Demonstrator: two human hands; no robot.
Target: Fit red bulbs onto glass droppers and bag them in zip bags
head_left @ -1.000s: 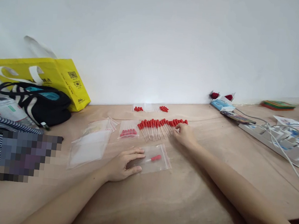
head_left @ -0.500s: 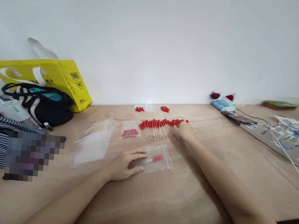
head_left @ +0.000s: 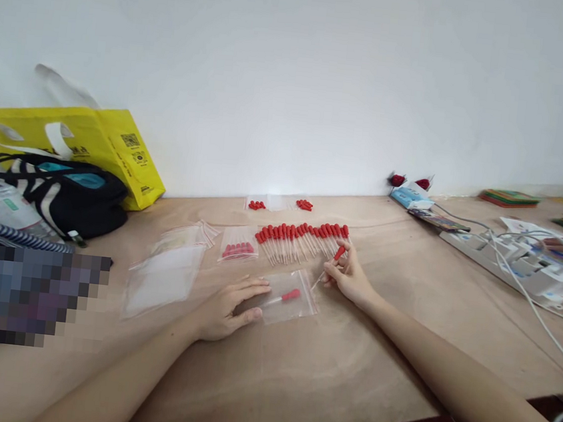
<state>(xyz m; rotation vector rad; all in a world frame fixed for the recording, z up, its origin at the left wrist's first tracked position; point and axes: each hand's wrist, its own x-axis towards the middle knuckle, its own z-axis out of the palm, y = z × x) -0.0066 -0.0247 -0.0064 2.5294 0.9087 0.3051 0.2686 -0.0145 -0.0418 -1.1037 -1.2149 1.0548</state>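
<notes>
My right hand (head_left: 349,280) pinches a dropper (head_left: 339,253) with a red rubber bulb and a thin clear stem. Its bulb points up and its tip slants down to the left, near the mouth of a clear zip bag (head_left: 304,305). Inside that bag lies another red-bulbed dropper (head_left: 291,295). My left hand (head_left: 231,308) rests on the bag's left end, fingers stretched and thumb apart. Behind both hands, a row of several droppers (head_left: 292,233) lies side by side, bulbs toward the wall.
A zip bag of droppers (head_left: 240,248) lies left of the row, beside a stack of flat zip bags (head_left: 166,276). Two small red-filled bags sit by the wall. A yellow bag (head_left: 139,169) and black bag (head_left: 86,204) stand left; power strips (head_left: 522,266) with cables lie right.
My right hand has drawn a dropper out of the row and moved it toward me, close to the bag's mouth. My left hand stays on the bag. The view has shifted slightly.
</notes>
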